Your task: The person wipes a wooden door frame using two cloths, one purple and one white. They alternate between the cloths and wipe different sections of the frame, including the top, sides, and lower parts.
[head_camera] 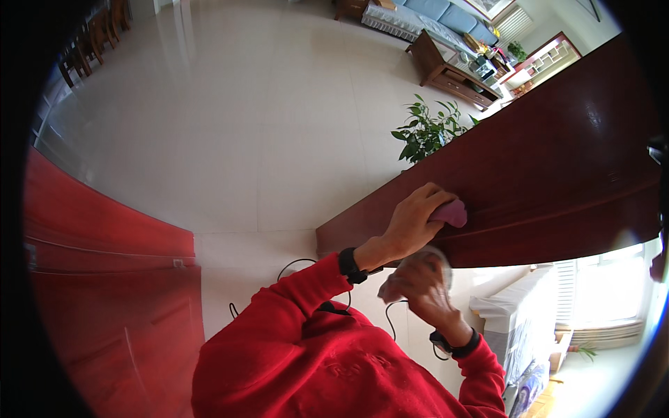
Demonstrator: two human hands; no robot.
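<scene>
My left hand [415, 222] grips a folded purple cloth or sponge [450, 212], which rests against a dark red wooden panel [528, 172], apparently part of a doorway. Just below it, my right hand [426, 287] is blurred, its fingers curled around a roundish, greyish, see-through thing [446, 266] near the panel's lower edge. Blur and the fingers hide most of that object, so its kind is unclear. Each wrist wears a black band, and thin black cables run near both arms.
A red wooden door [115, 313] stands at left. Beyond the panel are a leafy potted plant [428, 128], a wooden coffee table [454, 78] and a blue sofa [444, 18]. A covered bed [522, 313] lies at lower right. Pale tiles [261, 120] cover the floor.
</scene>
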